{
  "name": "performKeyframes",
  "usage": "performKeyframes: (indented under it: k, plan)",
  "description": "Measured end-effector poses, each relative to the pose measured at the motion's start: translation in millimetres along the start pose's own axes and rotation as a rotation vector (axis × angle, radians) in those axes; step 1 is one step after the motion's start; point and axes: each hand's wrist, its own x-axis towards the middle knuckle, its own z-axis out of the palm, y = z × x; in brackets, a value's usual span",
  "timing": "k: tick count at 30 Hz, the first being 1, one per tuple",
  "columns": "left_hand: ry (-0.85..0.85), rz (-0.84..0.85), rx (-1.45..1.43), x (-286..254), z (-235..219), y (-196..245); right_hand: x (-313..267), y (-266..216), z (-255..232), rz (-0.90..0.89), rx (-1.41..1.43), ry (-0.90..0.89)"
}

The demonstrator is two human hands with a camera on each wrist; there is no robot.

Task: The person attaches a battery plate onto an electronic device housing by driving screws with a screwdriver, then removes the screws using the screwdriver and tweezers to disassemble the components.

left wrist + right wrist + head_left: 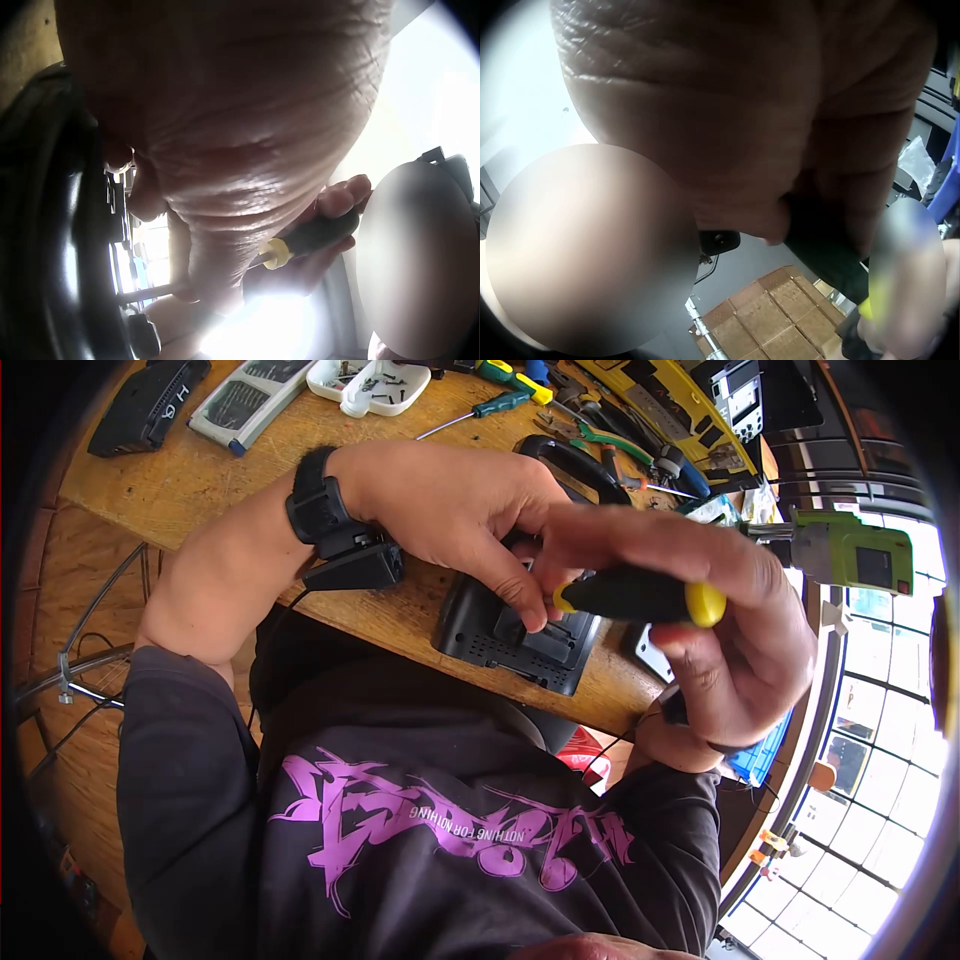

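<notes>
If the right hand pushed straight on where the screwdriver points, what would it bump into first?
Probably the left hand, which seems to pinch the screwdriver shaft just ahead of the right hand. The black device looks next, though depth is hard to judge.

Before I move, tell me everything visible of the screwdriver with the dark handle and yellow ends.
The screwdriver has a rounded, dark, plastic-looking handle with a yellow butt and collar, plus a thin, straight, metallic shaft. The right hand grips the handle; the shaft points toward the black plastic housing. The left hand partly hides the shaft; contact is unclear, and the tip cannot be made out.
</notes>
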Motion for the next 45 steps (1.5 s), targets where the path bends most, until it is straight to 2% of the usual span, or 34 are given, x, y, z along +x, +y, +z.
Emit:
performKeyframes:
  k: [1, 2, 3, 6, 7, 8, 10, 11, 13, 14, 16, 18, 19, 22, 23, 24, 27, 28, 30, 31, 34, 36, 37, 38, 40, 43, 45]
  plan:
    - [0.001, 0.0, 0.004, 0, 1, -5, 1, -9, 8, 0.134, -0.043, 0.142]
    - [0.031, -0.007, -0.109, 2, 4, -11, 3, -13, 13, 0.268, -0.085, 0.285]
    - [0.06, -0.013, -0.224, 2, 5, -16, 8, -13, 16, 0.329, 0.013, 0.378]
    - [0.11, -0.036, -0.117, 1, 6, -11, 7, -10, 18, 0.407, -0.059, 0.442]
    - [0.107, -0.034, -0.119, 2, 6, -9, 10, -8, 27, 0.446, 0.041, 0.564]
    - [0.142, -0.016, -0.075, 3, 8, -6, 11, -8, 31, 0.449, 0.039, 0.567]
    - [0.173, 0.004, -0.026, 3, 8, 1, 10, -8, 36, 0.43, 0.111, 0.69]
    - [0.197, -0.007, 0.035, 3, 8, 4, 8, -8, 36, 0.431, 0.107, 0.694]
    - [0.217, -0.019, 0.095, 3, 10, 5, -2, -8, 35, 0.449, -0.127, 0.689]
    - [0.263, 0.012, 0.176, 4, 11, 2, -9, -8, 33, 0.451, -0.129, 0.697]
    - [0.283, 0.044, 0.246, 8, 15, -6, -26, -10, 31, 0.387, -0.31, 0.683]
    - [0.309, 0.281, 0.289, 14, 18, -15, -44, -11, 34, 0.325, -0.383, 0.747]
    - [0.277, 0.288, 0.277, 15, 18, -14, -50, -12, 36, 0.319, -0.372, 0.791]
    - [0.163, 0.224, 0.536, 17, 19, -1, -62, -12, 44, 0.295, -0.326, 0.913]
    - [0.172, 0.212, 0.585, 19, 22, -2, -69, -3, 44, 0.145, -0.201, 0.969]
    - [0.183, 0.197, 0.635, 21, 25, -3, -72, 1, 49, 0.099, -0.116, 1.003]
    - [0.157, 0.213, 0.648, 23, 24, -3, -73, -5, 57, 0.241, -0.098, 1.003]
    - [0.139, 0.213, 0.64, 25, 24, -3, -80, 2, 51, 0.125, -0.079, 0.86]
    - [0.151, 0.195, 0.637, 28, 24, -2, -86, 2, 45, 0.107, -0.161, 0.754]
    - [0.139, 0.194, 0.633, 28, 22, -2, -89, 5, 45, 0.111, -0.162, 0.766]
    - [0.109, 0.171, 0.673, 28, 22, -3, -91, 11, 50, 0.068, -0.269, 0.942]
    - [0.252, 0.092, 0.74, 30, 22, 3, -96, 9, 45, 0.207, -0.429, 1.069]
    - [0.203, -0.014, 0.815, 26, 19, 4, -103, 10, 38, 0.277, -0.538, 1.049]
    - [0.186, -0.013, 0.823, 25, 18, 3, -102, 15, 35, 0.246, -0.616, 1.079]
    - [0.262, -0.023, 0.755, 23, 20, -3, -104, 25, 29, 0.215, -0.611, 1.129]
    - [0.234, -0.057, 0.753, 21, 22, -5, -111, 45, 27, 0.114, -0.513, 1.238]
    - [0.232, -0.068, 0.733, 22, 21, -3, -111, 51, 25, 0.097, -0.501, 1.237]
